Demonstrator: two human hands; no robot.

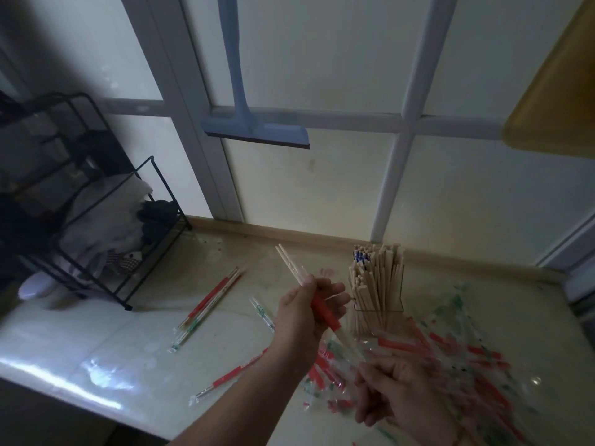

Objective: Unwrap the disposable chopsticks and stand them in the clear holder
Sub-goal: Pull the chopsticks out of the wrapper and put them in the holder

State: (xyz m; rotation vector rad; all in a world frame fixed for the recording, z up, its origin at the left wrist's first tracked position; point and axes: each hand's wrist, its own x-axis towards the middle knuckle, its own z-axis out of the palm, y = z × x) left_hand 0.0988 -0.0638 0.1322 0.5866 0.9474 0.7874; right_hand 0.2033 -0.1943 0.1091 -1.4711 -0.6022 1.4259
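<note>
My left hand (pixel 306 309) grips a pair of wooden chopsticks (pixel 289 265) whose bare upper ends stick out of a clear wrapper with a red band (pixel 325 313). My right hand (pixel 391 391) pinches the lower end of that wrapper, fingers curled. Just right of my left hand stands the clear holder (pixel 380 304), packed with several bare chopsticks. Wrapped pairs (pixel 211 304) lie on the counter to the left, another (pixel 235 371) nearer the front edge.
A heap of empty red and green wrappers (pixel 467 358) covers the counter at the right. A black wire rack (pixel 96 226) with cloths stands at the left. A blue squeegee (pixel 254 130) hangs on the window behind.
</note>
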